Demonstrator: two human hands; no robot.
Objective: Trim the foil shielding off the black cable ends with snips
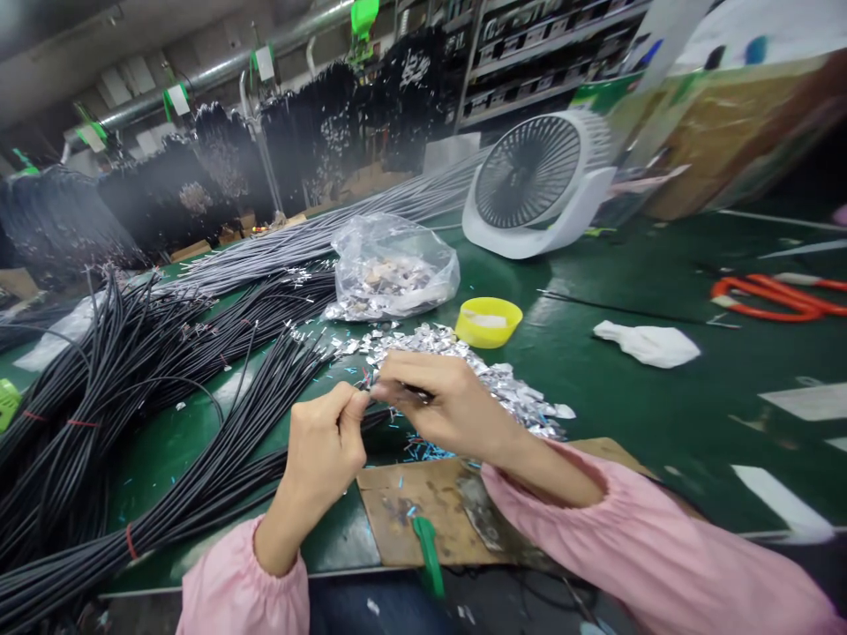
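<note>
My left hand (326, 445) is closed in a pinch on the end of a black cable (380, 416) over the green table. My right hand (445, 404) is closed too, its fingertips pinching the same cable end where thin coloured wires and foil show. Both hands meet just in front of a heap of silver foil scraps (476, 366). Bundles of black cables (152, 423) lie to the left of my left hand, running towards it. Pink sleeves cover both forearms.
A clear plastic bag of scraps (392, 269), a yellow bowl (488, 321), a white desk fan (539, 183), a white rag (647, 344) and orange-handled scissors (774, 297) lie on the green table (662, 414). A cardboard piece (423, 511) with a green-handled tool (429, 551) sits at the near edge.
</note>
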